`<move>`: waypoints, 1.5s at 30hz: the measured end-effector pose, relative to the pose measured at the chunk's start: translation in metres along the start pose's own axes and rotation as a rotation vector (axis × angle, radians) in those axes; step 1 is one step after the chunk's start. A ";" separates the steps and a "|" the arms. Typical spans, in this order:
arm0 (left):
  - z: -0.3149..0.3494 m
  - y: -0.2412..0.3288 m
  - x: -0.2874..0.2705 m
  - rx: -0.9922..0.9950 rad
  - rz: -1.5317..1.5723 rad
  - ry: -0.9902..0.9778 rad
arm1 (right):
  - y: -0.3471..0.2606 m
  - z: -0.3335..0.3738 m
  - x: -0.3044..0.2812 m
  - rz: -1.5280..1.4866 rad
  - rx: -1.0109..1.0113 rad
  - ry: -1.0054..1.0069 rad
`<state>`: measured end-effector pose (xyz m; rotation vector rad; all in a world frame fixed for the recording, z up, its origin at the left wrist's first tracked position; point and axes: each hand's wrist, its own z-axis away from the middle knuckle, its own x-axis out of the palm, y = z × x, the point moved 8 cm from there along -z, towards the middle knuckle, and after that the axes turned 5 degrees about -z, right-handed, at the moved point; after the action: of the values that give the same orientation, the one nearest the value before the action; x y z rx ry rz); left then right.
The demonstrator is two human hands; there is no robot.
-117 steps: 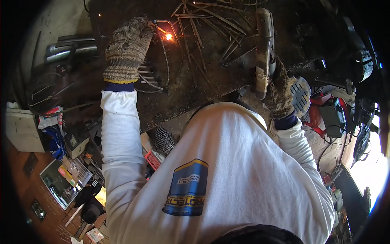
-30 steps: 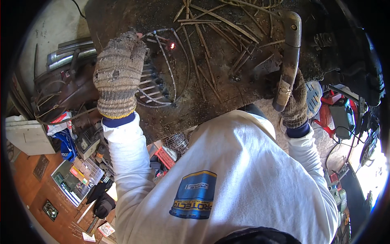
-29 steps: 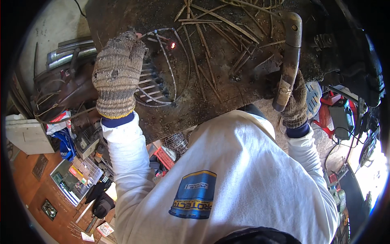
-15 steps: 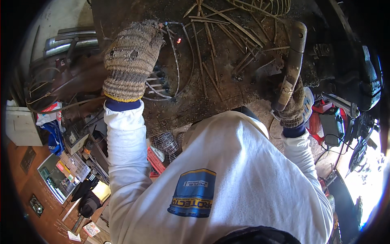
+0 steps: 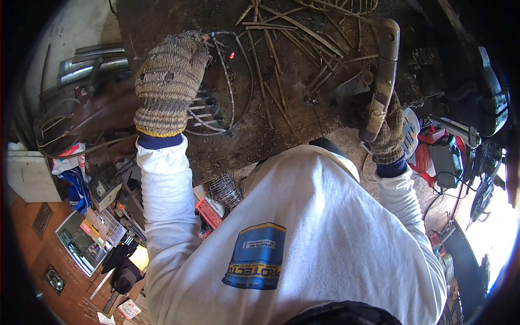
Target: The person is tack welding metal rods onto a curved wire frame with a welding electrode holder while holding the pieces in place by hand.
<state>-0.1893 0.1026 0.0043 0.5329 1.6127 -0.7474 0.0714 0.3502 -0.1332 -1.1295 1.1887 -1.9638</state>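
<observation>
A striped, worn knit glove covers my left hand (image 5: 169,84), which is closed on the edge of a thin wire hoop frame (image 5: 232,92) lying on the dark worktop (image 5: 238,151). The frame has several pale slats on its lower side. Beside its upper wire, a small red-hot spot (image 5: 232,56) glows. My right hand (image 5: 389,132), in a similar glove, is closed at the lower end of a long, curved, worn brown tool (image 5: 385,81) with a rivet near its top. Its exact kind I cannot make out, and it hides part of the fingers.
Several thin metal rods (image 5: 273,70) lie scattered over the far worktop. To the left are metal tubes (image 5: 92,67) and a white box (image 5: 32,176). Below the worktop sit a red crate (image 5: 208,212) and a wire coil (image 5: 223,192). A red and dark-green machine (image 5: 447,162) stands at right.
The view has shifted slightly, carrying the worktop items a little to the left. The brown tool stands slightly higher in the picture. My left hand keeps its grip on the wire frame.
</observation>
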 end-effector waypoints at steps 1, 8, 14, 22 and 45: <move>0.000 0.001 -0.002 0.000 0.002 0.006 | -0.001 0.000 0.001 -0.006 0.017 -0.008; 0.021 0.030 -0.040 -0.023 0.194 0.148 | -0.008 0.003 0.002 0.055 -0.115 0.064; 0.046 0.135 -0.013 0.249 -0.003 0.093 | -0.005 -0.001 -0.002 0.045 -0.089 -0.016; 0.072 0.119 -0.011 0.221 -0.061 -0.017 | -0.018 -0.001 -0.020 0.005 -0.125 -0.048; 0.103 0.132 -0.012 0.109 0.233 0.311 | -0.029 -0.010 -0.013 0.157 -0.226 -0.080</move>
<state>-0.0231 0.1192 -0.0143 0.9369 1.7618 -0.5996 0.0677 0.3776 -0.1148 -1.1746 1.4373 -1.6845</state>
